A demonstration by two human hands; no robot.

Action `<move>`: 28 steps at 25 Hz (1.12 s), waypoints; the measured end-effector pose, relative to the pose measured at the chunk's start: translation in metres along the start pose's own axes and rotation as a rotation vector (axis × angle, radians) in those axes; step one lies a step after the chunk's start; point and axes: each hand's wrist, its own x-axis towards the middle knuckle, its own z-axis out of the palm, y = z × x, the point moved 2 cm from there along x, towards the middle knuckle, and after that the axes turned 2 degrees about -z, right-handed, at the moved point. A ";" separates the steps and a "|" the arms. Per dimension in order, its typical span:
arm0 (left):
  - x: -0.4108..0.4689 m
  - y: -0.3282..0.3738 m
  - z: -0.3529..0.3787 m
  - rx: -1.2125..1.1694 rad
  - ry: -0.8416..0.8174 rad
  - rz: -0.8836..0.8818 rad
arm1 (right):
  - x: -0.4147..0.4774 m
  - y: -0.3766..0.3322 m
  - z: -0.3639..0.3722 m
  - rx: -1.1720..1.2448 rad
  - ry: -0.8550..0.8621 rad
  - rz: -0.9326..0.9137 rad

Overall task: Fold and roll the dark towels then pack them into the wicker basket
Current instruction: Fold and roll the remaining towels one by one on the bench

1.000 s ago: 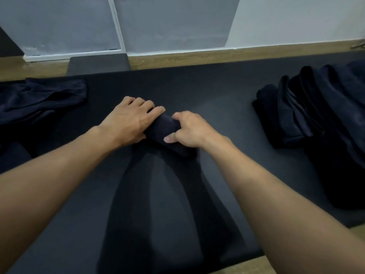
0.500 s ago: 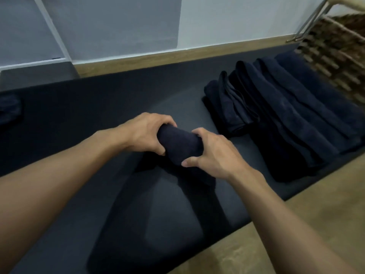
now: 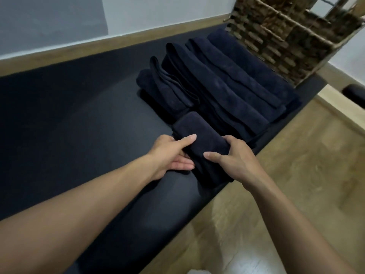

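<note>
Rolled towel [image 3: 199, 139] is clasped by left hand [image 3: 169, 155] and right hand [image 3: 235, 159]; towel pile [image 3: 227, 86] at 1 o'clock seems not yet packed.

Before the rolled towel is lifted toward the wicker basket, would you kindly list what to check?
1. Grip: the left hand and right hand both hold the rolled towel: ok.
2. The roll's near end is tucked: cannot tell.
3. Target: the wicker basket is in view beyond the folded towels: ok.
4. Room inside the basket: cannot tell, interior hidden.
5. Flat path along the dark mat: not ok, the folded towels lie between.
</note>
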 end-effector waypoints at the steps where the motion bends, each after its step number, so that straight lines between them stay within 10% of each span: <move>1: -0.001 -0.003 0.008 -0.029 -0.034 -0.034 | -0.001 0.003 -0.001 0.016 0.000 0.009; 9: 0.005 -0.002 0.033 -0.135 -0.062 -0.036 | -0.023 -0.009 0.010 -0.757 0.455 -0.311; 15: 0.011 -0.002 0.030 0.437 0.034 -0.037 | -0.026 -0.002 0.022 -0.719 0.512 -0.475; 28: -0.043 -0.011 -0.030 0.687 0.166 0.271 | -0.046 -0.104 0.069 -0.400 0.276 -0.586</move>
